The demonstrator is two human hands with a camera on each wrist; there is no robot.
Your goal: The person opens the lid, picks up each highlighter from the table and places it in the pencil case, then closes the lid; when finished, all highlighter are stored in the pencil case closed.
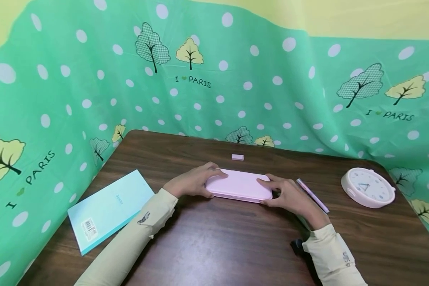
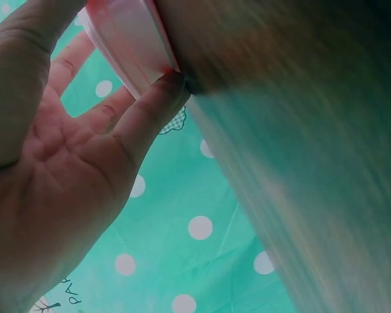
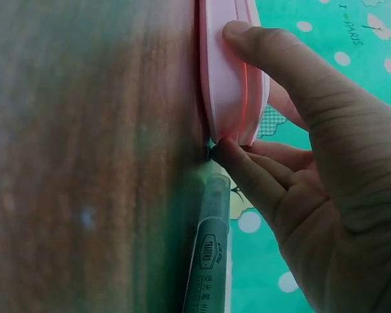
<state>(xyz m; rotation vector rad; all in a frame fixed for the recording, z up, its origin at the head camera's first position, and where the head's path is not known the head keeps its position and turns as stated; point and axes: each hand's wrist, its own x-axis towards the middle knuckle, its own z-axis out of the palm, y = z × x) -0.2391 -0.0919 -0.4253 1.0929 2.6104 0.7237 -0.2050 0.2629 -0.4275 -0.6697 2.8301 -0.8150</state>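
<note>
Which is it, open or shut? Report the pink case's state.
Shut: the pink case has a smooth, flat top, and no gap shows along its side in the right wrist view.

Green dotted backdrop cloth (image 1: 243, 99): "I (heart) PARIS", printed several x; highlighter (image 3: 208, 270), R wrist view: Chinese "荧光笔", then "HI", rest cut off at frame edge; badge (image 3: 210, 251) wording unclear; lt. blue book (image 1: 109, 206): starts "Dan", rest unclear; barcode label (image 1: 90, 229) nos. too small; R sleeve (image 1: 332, 252) lettering, clock (image 1: 369, 188) dial nos. illegible
</note>
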